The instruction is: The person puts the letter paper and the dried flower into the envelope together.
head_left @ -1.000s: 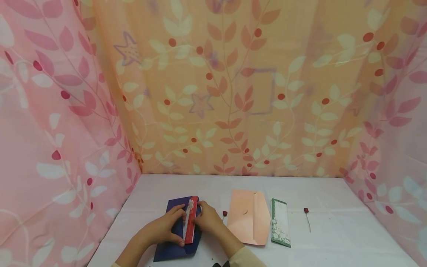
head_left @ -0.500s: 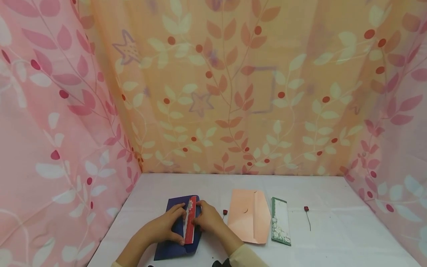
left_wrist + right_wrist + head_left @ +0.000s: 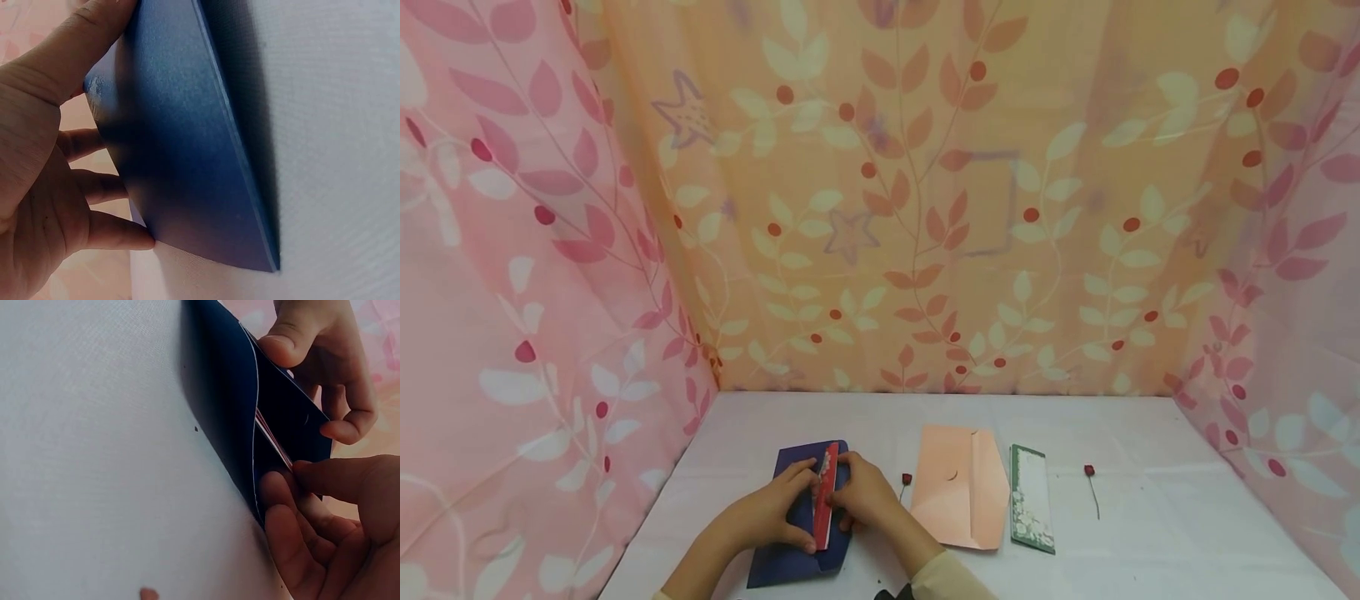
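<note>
Red card [image 3: 822, 518] in mouth of navy envelope [image 3: 786, 562], lower centre-left of head view
Left hand [image 3: 767, 510]: thumb and fingers grip the envelope. Right hand [image 3: 874, 497]: thumb and fingers pinch the card.

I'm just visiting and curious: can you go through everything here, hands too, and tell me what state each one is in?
Navy envelope: mouth open
Red card: pinched at the navy envelope's mouth
Left hand: holding the navy envelope
Right hand: pinching the red card
Peach envelope: lying flat, flap opened out
Green-bordered floral card: lying flat
Rose beside the peach envelope: lying down, stem partly hidden
Far-right rose: lying down, whole stem visible
</note>
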A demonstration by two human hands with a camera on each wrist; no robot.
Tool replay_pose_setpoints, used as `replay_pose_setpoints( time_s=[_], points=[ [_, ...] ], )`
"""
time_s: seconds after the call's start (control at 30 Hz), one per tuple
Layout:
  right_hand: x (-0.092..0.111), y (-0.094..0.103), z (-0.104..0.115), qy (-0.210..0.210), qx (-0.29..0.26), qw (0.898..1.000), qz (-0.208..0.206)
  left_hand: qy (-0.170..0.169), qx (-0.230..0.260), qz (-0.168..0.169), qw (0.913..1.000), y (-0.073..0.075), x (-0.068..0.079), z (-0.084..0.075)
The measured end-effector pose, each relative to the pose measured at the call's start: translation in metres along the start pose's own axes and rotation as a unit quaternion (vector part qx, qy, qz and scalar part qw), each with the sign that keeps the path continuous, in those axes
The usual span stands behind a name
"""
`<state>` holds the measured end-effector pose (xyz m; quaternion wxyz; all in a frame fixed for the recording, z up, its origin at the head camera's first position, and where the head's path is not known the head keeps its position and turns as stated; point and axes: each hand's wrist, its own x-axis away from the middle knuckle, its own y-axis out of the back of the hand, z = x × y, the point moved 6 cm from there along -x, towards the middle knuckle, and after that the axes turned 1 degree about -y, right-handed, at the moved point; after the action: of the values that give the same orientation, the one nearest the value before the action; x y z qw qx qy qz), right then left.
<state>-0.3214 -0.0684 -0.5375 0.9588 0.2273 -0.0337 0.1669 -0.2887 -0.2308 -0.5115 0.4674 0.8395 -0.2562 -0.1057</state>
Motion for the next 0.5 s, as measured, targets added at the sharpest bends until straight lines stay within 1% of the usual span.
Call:
replay_pose_setpoints(
  time_s=[0.27,0.5],
  points=[
    [0.0012,-0.0006,0.002,0.0,-0.029,0.999,0.031,0.002,0.0,0.004,1.0,0.0023,0.0001,-0.002],
    [0.0036,-0.0075,0.0008,0.001,-0.059,0.997,0.059,-0.009,-0.001,-0.004,1.0,0.0006,0.0008,0.0003]
  ],
)
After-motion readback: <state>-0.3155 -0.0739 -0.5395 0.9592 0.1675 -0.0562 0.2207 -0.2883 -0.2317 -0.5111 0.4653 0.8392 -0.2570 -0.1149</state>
